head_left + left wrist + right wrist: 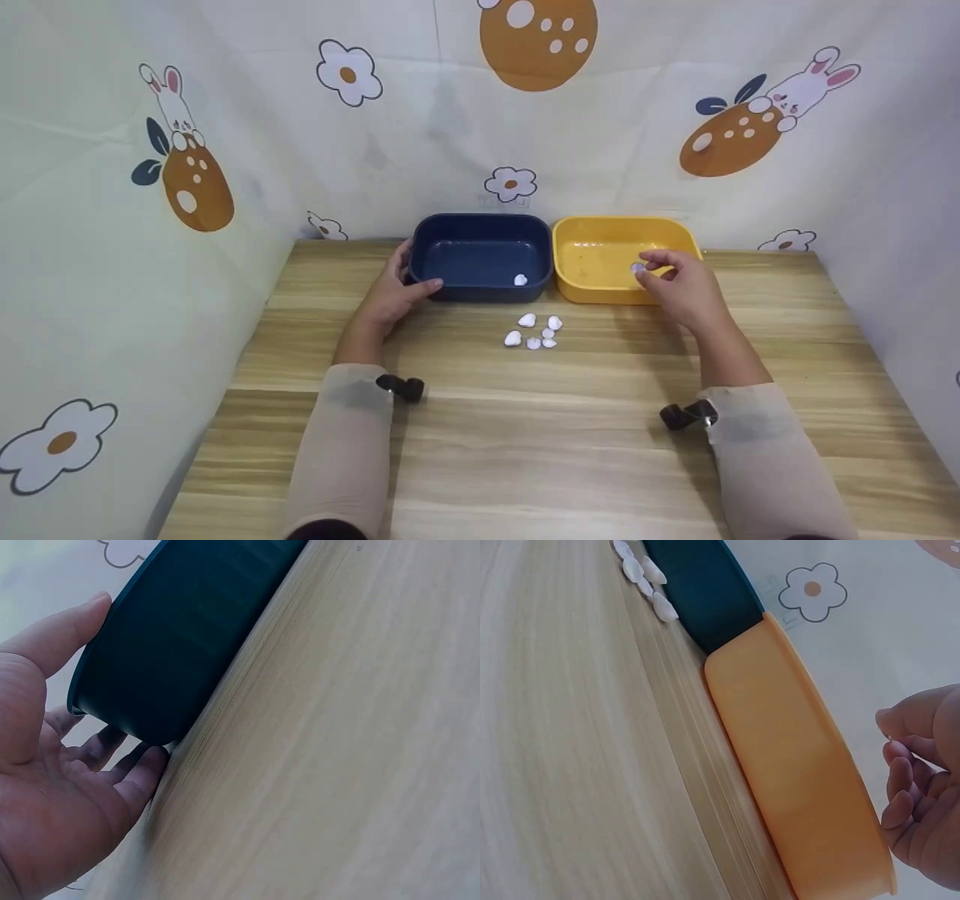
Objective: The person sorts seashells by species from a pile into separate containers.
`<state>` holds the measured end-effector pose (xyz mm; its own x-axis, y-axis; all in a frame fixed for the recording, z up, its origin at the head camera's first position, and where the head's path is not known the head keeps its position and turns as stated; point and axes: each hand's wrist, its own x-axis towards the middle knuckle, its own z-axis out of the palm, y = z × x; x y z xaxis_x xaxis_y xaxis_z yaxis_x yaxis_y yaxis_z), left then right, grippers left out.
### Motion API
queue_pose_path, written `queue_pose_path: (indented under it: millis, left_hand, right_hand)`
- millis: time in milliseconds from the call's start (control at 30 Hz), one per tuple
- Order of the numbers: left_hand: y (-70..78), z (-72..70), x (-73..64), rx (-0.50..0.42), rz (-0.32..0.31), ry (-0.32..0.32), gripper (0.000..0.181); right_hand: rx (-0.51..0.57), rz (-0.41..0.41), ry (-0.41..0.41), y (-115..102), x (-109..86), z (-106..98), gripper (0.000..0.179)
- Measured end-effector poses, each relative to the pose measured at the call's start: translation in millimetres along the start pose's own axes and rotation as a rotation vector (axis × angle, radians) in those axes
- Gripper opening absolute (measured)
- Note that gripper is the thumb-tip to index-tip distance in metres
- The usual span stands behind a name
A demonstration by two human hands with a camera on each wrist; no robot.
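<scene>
My right hand [682,289] pinches a small pale shell [637,268] between thumb and fingertips, over the yellow bin [626,294]. In the right wrist view, that hand [926,787] is above the bin's rim and mostly hides the shell. My left hand [391,291] holds the left end of the dark blue bin [480,294], thumb over the front rim. Seen from the left wrist, its fingers bend around the bin's lower corner. One white shell [520,280] lies inside the blue bin. Several white shells [527,320] lie on the table in front of the bins.
Both bins stand side by side on a wood-grain table [540,435], close against a cloth backdrop [420,150] printed with flowers and rabbits. The cloth also hangs along the left and right sides. A small black camera [405,388] sits on each wrist.
</scene>
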<state>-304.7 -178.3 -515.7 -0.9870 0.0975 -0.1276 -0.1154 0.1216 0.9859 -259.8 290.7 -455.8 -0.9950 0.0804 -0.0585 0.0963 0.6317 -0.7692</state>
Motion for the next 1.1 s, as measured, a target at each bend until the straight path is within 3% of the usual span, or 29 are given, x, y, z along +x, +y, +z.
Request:
queue_pose_path:
  millis: [467,700,900,1100]
  left_hand:
    - [-1.3,-0.2,2.2,-0.001,-0.008,-0.004,0.107]
    - [-1.4,-0.4,1.3,-0.011,-0.001,-0.012,0.107]
    - [-1.4,-0.2,1.8,-0.002,-0.005,-0.009,0.108]
    - [-1.0,-0.9,1.8,-0.006,-0.008,-0.009,0.109]
  right_hand:
    - [0.000,-0.076,-0.070,-14.2,-4.8,28.2,0.032]
    - [0.036,-0.133,-0.103,-30.1,-6.2,45.5,0.029]
    - [0.058,-0.109,-0.136,-46.9,-7.2,61.6,0.029]
    - [0.112,-0.143,-0.148,-60.4,-8.6,72.2,0.031]
